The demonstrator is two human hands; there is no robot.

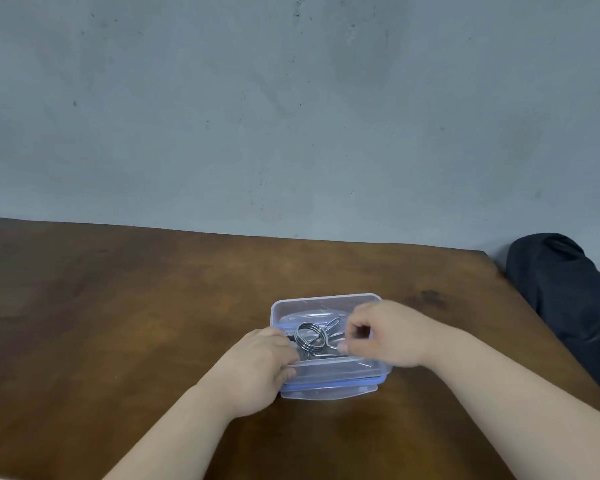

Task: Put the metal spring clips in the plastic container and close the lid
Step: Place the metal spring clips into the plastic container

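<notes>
A clear plastic container stands open on the brown wooden table, a little right of centre. Inside it lie metal spring clips, one with its wire coil standing up in the middle. A blue-edged lid shows beneath the container's front edge. My left hand grips the container's left side, its fingers curled over the rim and touching a clip. My right hand hovers over the right half of the container with fingers curled, thumb and fingertips pinched on the wire arm of a clip.
A dark bag or cloth sits off the table's right edge, against the grey wall. The table's right edge runs diagonally toward me. Bare wood stretches to the left of the container and in front of it.
</notes>
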